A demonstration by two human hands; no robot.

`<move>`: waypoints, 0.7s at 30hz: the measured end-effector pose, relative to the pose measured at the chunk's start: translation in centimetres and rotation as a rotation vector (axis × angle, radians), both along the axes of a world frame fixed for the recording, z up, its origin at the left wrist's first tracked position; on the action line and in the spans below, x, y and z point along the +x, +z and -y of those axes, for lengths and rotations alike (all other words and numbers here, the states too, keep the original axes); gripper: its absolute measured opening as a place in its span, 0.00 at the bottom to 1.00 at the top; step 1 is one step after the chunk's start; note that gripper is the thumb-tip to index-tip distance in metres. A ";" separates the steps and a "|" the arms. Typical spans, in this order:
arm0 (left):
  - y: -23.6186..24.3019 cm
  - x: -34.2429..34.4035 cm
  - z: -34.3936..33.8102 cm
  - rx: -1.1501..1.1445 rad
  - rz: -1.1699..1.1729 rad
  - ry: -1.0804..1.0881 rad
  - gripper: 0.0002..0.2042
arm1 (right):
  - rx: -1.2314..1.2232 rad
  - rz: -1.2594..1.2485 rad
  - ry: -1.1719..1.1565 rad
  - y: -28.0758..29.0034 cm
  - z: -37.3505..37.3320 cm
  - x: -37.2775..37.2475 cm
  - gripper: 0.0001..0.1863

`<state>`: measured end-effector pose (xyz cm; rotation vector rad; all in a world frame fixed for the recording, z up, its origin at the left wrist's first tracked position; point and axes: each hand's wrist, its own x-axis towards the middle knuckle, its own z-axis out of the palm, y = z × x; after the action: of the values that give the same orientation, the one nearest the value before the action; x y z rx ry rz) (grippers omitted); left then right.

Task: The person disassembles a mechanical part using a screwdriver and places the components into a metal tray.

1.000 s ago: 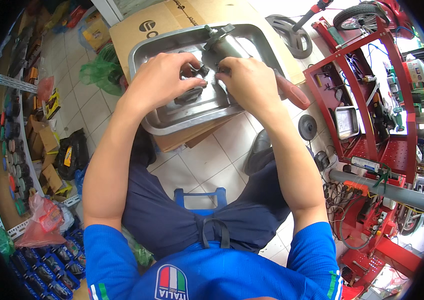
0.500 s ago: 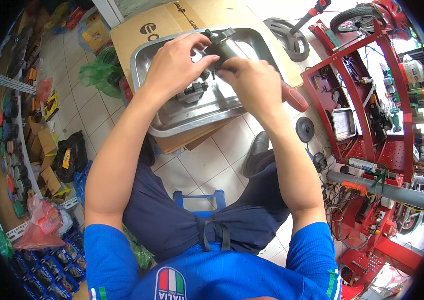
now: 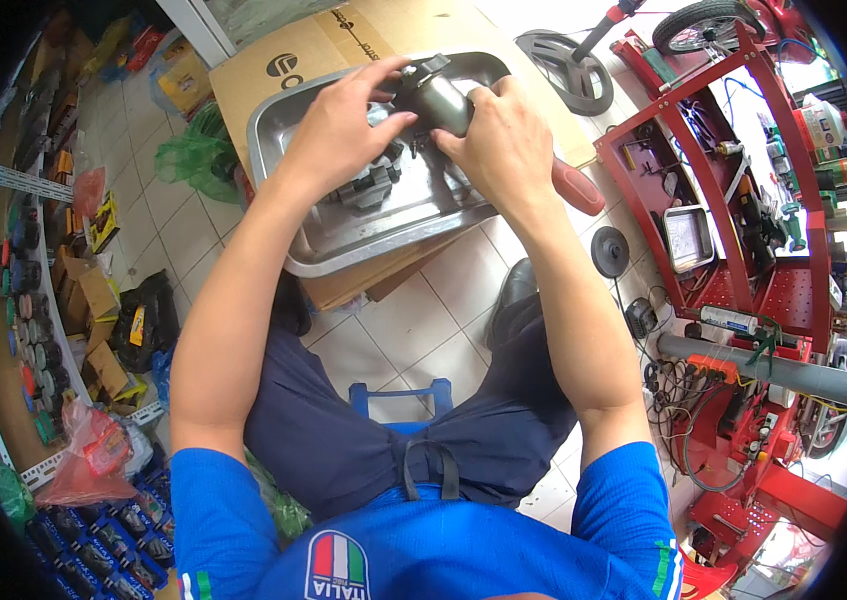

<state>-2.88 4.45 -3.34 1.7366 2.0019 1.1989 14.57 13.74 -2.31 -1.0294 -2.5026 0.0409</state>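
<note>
Handles a metal cylinder [image 3: 441, 105] over the steel tray [image 3: 384, 228], clasped by the right hand [image 3: 506, 135], with the left hand [image 3: 339, 125] curved beside it (cannot tell if touching), seemingly calling for steadiness next.

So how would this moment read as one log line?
right hand: grips cylinder; left hand: at cylinder, contact unclear; tray: holds metal part

floor: i see a green bag [image 3: 201, 158] and a black bag [image 3: 156, 298]
right side: i spot a red rack [image 3: 782, 300], a grey pipe [image 3: 794, 369]
</note>
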 end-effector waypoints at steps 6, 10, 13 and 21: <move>1.0 1.0 0.5 -0.051 0.094 0.010 0.34 | -0.158 -0.114 0.058 0.4 -0.2 0.9 0.27; 1.0 1.1 1.0 -0.039 0.244 -0.008 0.37 | -0.227 -0.335 0.190 1.7 0.2 1.6 0.28; 1.7 1.3 1.6 -0.045 0.343 -0.055 0.39 | -0.219 -0.510 0.332 2.3 -0.2 2.0 0.29; 3.0 3.7 2.6 -0.215 0.259 0.037 0.34 | -0.175 -0.633 0.424 3.0 1.1 1.1 0.32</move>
<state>0.78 1.86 -0.34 1.3739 1.9345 1.1089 15.69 12.61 0.71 -0.4236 -2.0919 0.6194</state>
